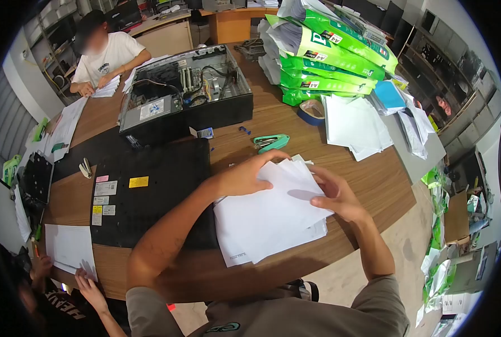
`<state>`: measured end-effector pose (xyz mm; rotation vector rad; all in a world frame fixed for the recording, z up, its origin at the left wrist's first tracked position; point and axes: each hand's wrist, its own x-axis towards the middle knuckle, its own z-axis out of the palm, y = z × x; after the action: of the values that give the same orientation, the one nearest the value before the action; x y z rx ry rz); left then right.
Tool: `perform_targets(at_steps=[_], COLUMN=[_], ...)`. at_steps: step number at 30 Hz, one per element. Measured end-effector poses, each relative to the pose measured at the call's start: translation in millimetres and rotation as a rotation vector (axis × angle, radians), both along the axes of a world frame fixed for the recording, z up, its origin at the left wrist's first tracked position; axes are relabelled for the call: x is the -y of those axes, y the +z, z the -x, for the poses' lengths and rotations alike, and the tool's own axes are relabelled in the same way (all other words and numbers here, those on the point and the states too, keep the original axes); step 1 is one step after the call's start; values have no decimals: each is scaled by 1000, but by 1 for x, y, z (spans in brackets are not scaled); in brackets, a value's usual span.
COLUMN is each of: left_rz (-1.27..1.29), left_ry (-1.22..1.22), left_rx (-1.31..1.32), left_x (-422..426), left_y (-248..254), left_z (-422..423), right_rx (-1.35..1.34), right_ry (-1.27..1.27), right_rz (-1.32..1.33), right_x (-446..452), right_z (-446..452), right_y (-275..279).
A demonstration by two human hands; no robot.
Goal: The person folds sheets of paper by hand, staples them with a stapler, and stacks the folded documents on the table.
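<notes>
A loose, uneven stack of white paper (267, 219) lies at the near edge of the wooden table, its sheets fanned out of line. My left hand (253, 175) grips the far left edge, thumb on the top sheet and fingertips over the back edge. At the right edge, my right hand (340, 195) curls around the sheets, its thumb against their side and its other fingers behind. Just beyond the stack sits a green stapler (271, 141). The lowest sheets are mostly hidden, and faint print shows at one near corner.
An opened computer case (188, 121) stands beyond a black panel (149, 208) with labels. Green paper packs (332, 56) are piled at the back right, near a tape roll (311, 112) and loose sheets (356, 124). Two other people handle papers at the left.
</notes>
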<state>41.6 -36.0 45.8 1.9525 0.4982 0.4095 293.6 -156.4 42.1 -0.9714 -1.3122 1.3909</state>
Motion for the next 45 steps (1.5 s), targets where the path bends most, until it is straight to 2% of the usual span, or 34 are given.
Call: perform_targets(at_steps=[1, 3, 4, 5, 7, 8, 9, 11, 12, 14, 16, 17, 19, 21, 23, 25, 26, 29, 31, 32, 35, 37, 39, 41, 43, 45], left_rz=[31, 58, -1, -59, -75, -87, 165, -233, -234, -667, -606, -552, -570, -776, -745, -58, -60, 354, 389, 334, 340, 251, 446, 385, 203, 138], left_ry=[-12, -22, -18, -14, 12, 37, 58, 181, 194, 246, 240, 223, 279, 512, 536, 301, 295, -84, 104, 200, 314, 335, 450, 463, 626, 639], left_rx=[6, 9, 53, 96, 43, -5, 16, -41, -39, -451, -466, -483, -440, -198, -169, -5, -13, 348, 418, 372, 274, 358, 477, 470, 326, 318], left_x=[0, 0, 1, 1, -1, -6, -20, -48, -53, -61, -79, -88, -99, -95, -94, -94, -92, -79, -53, -51, -46, -53, -58, -57, -54, -51], left_y=[4, 9, 9, 11, 25, 32, 36, 30, 21, 5, 0, -2, -21, -32, -28, -18, -14, 0, 14, 11, 9, -4, -6, -7, -7, -7], left_z=[0, -2, -5, -7, -6, -5, -3, 3, 3, 0, -10, -17, -35, -48, -52, -43, -32, 14, 26, 34, 49, 50, 51, 52, 51, 47], right_rx=[191, 297, 402, 398, 693, 745, 750, 431, 347, 310, 237, 238, 73, 45, -92, -98, -99, -82, 52, 98, 103, 168, 158, 155, 164, 139], right_ry=[4, 7, 5, 6, -35, -64, -55, -318, -410, -461, -589, -587, -558, -547, -623, -637, -600, -569, -501, -497, -463, -479, -443, -445, -343, -335], right_rz=[6, 85, 166, 161, 212, 209, 200, 181, 232, 197, 125, 127, 31, 4, -94, -131, -155, -190, -247, -283, -331, -325, -347, -316, -276, -231], right_x=[-1, -9, -15, -21, -33, -36, -38, -45, -53, -50, -51, -54, -60, -63, -63, -70, -75, -95, -112, -123, -138, -145, -147, -146, -147, -148], right_z=[4, 11, 12, 10, 6, 4, -1, -25, -42, -51, -61, -68, -83, -87, -75, -70, -62, -34, -18, -11, 18, 27, 32, 29, 24, 26], right_y=[10, 28, 35, 38, 45, 54, 51, 25, 10, 17, 16, 15, 16, 15, 21, 15, 14, 10, 7, 1, -8, -25, -37, -45, -46, -42])
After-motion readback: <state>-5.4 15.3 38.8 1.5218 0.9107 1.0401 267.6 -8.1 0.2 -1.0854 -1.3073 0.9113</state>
